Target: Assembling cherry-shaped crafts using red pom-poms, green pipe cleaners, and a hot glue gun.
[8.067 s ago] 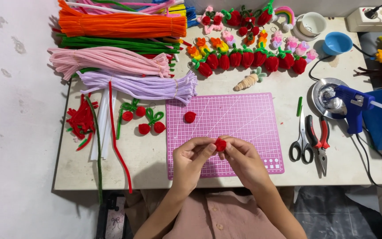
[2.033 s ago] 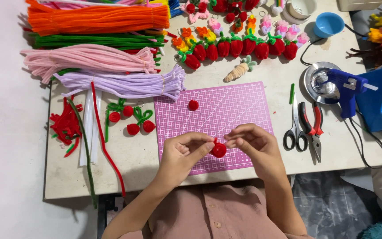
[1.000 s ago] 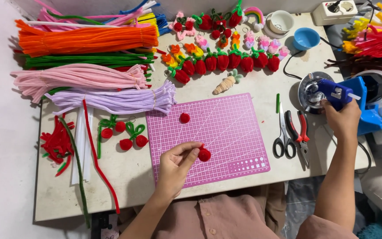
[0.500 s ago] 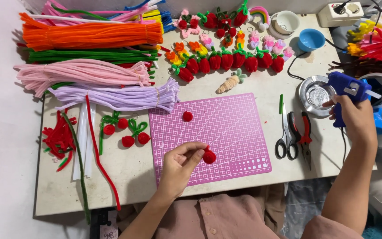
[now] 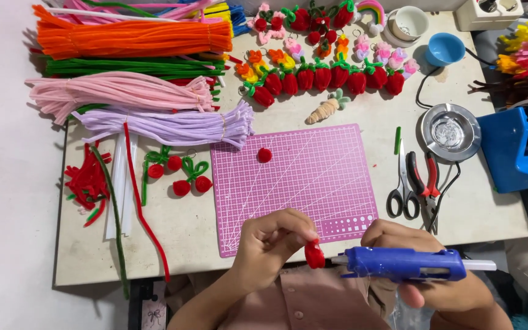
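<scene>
Right at the near edge of the table (image 5: 508, 223), a small red fuzzy ball (image 5: 314, 255) is pinched between the fingertips of the left hand (image 5: 273, 239), held just off the pink cutting mat (image 5: 313, 177). It looks slightly longer than wide, its long axis running roughly up and down. The right hand (image 5: 426, 269) is wrapped around a blue glue gun (image 5: 404, 264), which lies level with its long axis left to right and its nozzle pointing left, nearly touching the ball. Judging by this, the ball is shaped but not yet glued. One more red ball (image 5: 264, 154) sits on the mat, finished stemmed cherries (image 5: 178, 174) lie to its left, and rows of strawberries (image 5: 325, 78) and bundles of pipe cleaners (image 5: 135, 40) lie farther off.
</scene>
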